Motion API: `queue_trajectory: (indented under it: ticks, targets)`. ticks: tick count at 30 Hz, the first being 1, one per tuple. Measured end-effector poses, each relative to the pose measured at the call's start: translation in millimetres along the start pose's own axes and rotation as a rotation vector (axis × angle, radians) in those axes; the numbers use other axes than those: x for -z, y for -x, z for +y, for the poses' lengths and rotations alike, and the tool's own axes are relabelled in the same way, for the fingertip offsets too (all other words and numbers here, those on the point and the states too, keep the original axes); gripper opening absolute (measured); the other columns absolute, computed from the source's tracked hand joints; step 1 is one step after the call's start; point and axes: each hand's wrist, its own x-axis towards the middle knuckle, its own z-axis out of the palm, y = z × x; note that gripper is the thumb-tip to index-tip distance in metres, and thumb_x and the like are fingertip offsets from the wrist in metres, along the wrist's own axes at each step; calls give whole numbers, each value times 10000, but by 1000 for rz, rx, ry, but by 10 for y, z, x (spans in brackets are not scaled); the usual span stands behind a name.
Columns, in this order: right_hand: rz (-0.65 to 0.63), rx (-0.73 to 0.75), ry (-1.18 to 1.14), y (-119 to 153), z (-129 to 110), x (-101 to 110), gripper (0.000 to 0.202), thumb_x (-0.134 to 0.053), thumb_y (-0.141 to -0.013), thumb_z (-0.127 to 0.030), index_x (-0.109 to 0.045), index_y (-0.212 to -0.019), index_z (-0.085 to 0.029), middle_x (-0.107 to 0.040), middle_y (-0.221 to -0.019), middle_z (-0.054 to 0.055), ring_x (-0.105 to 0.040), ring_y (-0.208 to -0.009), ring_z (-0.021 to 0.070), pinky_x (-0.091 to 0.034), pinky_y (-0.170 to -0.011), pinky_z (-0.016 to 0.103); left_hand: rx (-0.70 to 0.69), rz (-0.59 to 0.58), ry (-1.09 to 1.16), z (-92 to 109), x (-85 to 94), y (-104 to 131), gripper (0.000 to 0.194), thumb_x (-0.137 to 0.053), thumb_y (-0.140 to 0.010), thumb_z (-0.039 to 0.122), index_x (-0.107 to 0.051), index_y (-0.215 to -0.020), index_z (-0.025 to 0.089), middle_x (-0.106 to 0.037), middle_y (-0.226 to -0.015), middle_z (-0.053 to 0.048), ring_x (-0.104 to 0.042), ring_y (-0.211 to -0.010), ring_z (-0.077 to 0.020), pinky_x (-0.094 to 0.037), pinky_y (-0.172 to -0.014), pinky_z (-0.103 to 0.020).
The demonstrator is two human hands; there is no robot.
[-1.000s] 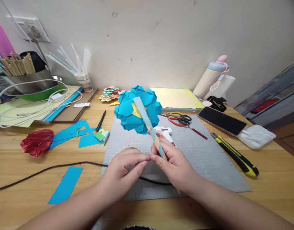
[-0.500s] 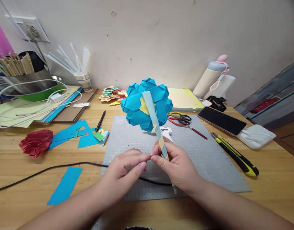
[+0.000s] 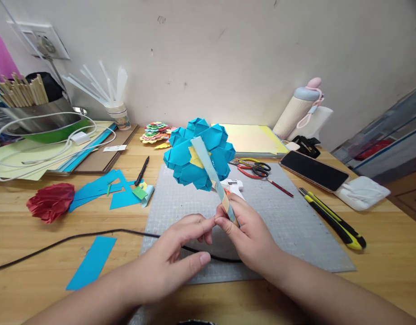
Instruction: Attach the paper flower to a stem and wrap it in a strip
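A blue folded-paper flower (image 3: 180,158) is held up above the grey cutting mat (image 3: 296,230), its back facing me. A stem (image 3: 208,163) wrapped in pale blue and cream paper runs down from its yellow centre patch. My right hand (image 3: 253,232) is closed around this stem, and the stem's lower end is hidden behind it. My left hand (image 3: 180,250) is beside it with thumb and fingers apart, the index fingertip touching my right fingertips. Partly hidden behind the flower and stem lies a white tool (image 3: 235,185), which looks like a glue gun.
Scissors (image 3: 260,169), a dark red pencil (image 3: 280,188), a utility knife (image 3: 333,219) and a phone (image 3: 314,170) lie to the right. On the left are blue paper pieces (image 3: 92,264), crumpled red paper (image 3: 51,202) and a pen (image 3: 142,171). A black cord (image 3: 75,235) crosses the table.
The flower has shifted left and slightly down, its stem tilting more. My left thumb has opened away from the fingers. The stem's lower tip has gone out of sight behind my right hand.
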Motion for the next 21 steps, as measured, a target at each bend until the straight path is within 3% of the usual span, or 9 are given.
queue_trajectory:
  ticks: [5,11,21]
  targets:
    - [72,-102,-123,-39,24,15,160,-468,-936,-293,-490,-797,-218,-494,-815,8,-485,-792,182,-382,-722,311,24,23,16,2,12,1,441,-524,-900,286,-507,-1339,328,-581,-945,-40,-526,-910,-183,-420,-874,-381]
    - [90,-271,-407,-50,27,29,206,-515,-906,-395,-513,-794,-222,-442,-733,-17,-434,-707,160,-374,-681,295,107,111,68,8,38,-45,357,-543,-887,353,-622,-1231,297,-552,-791,-14,-511,-770,-160,-433,-767,-335]
    - [104,-81,-223,17,-40,-8,83,-639,-845,-283,-619,-776,-242,-539,-772,-14,-516,-767,171,-397,-723,316,88,39,112,-24,33,-27,382,-541,-887,425,-612,-1239,297,-548,-846,-22,-504,-810,-170,-402,-752,-331]
